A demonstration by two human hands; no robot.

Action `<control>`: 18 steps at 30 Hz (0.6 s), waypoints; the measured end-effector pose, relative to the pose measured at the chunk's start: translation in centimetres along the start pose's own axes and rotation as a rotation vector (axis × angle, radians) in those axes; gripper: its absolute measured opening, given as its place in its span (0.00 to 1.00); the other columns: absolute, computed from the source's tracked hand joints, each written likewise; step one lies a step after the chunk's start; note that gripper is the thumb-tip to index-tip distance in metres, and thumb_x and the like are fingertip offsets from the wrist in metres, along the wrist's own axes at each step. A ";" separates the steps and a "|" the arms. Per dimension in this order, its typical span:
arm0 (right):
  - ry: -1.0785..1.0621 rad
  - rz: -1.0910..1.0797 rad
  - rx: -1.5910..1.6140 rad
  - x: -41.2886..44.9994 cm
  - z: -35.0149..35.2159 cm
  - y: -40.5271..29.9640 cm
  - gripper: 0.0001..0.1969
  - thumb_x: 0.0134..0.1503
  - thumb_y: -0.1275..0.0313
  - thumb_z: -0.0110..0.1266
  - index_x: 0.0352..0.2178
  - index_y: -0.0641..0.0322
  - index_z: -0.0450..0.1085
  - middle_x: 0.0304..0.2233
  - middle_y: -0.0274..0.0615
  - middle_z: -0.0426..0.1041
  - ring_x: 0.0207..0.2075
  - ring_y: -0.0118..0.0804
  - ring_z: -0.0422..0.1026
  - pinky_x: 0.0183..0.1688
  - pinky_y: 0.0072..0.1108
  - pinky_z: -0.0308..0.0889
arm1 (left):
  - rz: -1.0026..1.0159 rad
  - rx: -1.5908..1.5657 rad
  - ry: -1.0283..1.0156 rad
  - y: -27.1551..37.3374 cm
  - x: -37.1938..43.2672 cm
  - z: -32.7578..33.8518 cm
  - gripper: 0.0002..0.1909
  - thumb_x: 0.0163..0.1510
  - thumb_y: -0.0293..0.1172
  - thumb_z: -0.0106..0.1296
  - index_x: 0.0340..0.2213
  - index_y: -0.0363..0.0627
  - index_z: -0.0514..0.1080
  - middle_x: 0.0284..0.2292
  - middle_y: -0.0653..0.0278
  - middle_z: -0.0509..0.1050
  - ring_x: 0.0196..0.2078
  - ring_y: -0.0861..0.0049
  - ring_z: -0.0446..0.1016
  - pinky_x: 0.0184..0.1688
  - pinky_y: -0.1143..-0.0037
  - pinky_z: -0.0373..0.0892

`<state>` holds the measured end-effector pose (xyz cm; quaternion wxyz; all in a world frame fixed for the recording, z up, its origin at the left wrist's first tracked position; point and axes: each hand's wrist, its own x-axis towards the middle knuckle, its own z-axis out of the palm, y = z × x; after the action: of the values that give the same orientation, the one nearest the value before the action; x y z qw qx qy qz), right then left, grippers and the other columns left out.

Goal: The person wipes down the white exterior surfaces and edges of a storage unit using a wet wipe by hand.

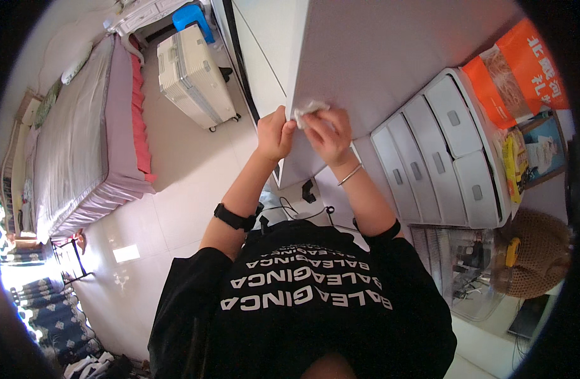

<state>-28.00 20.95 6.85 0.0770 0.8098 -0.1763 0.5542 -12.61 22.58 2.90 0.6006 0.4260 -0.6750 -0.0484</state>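
Note:
A tall pale panel (365, 61), which looks like a cabinet door, stands upright before me. My left hand (274, 134) is closed around its near vertical edge, thumb close to the inner face. Just to the right, my right hand (328, 133) pinches a crumpled white cloth or tissue (312, 112) against that face, near the edge. Slight blur covers the right fingers. A thin bangle (350, 175) circles my right wrist, and a black strap (234, 218) is on my left forearm.
At right stands a white drawer unit (432, 151) with an orange bag (515, 71) on top. Below it are a clear plastic bin (474, 284) and a woven hat (531, 256). A cream suitcase (195, 78) and a bed (76, 142) lie leftward. Cables (290, 208) hang near my waist.

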 end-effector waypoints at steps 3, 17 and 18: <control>-0.114 -0.057 -0.011 -0.6 -1.0 1.2 0.20 0.38 0.76 0.63 0.37 0.49 0.73 0.34 0.31 0.70 0.36 0.37 0.69 0.37 0.28 0.63 | 0.011 -0.008 0.012 0.2 0.1 -0.3 0.26 0.59 0.51 0.34 0.23 0.37 0.60 0.15 0.52 0.62 0.18 0.52 0.64 0.20 0.66 0.59; 0.578 0.678 -0.271 -0.1 -5.3 10.5 0.13 0.55 0.70 0.54 0.40 0.66 0.66 0.32 0.34 0.65 0.28 0.22 0.62 0.30 0.17 0.59 | -0.003 -0.011 0.021 0.4 0.3 0.2 0.23 0.59 0.46 0.34 0.20 0.39 0.60 0.13 0.56 0.60 0.15 0.58 0.63 0.18 0.68 0.58; 0.585 0.673 -0.179 -0.1 -4.9 10.0 0.13 0.55 0.70 0.54 0.39 0.66 0.66 0.31 0.33 0.65 0.28 0.22 0.61 0.30 0.16 0.59 | -0.021 -0.014 0.038 0.3 0.1 0.3 0.23 0.59 0.47 0.34 0.20 0.39 0.60 0.13 0.57 0.61 0.15 0.58 0.63 0.18 0.68 0.58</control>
<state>-36.00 13.30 7.91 0.0088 0.5068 -0.4479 0.7365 -13.05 22.56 3.07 0.6156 0.4297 -0.6586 -0.0511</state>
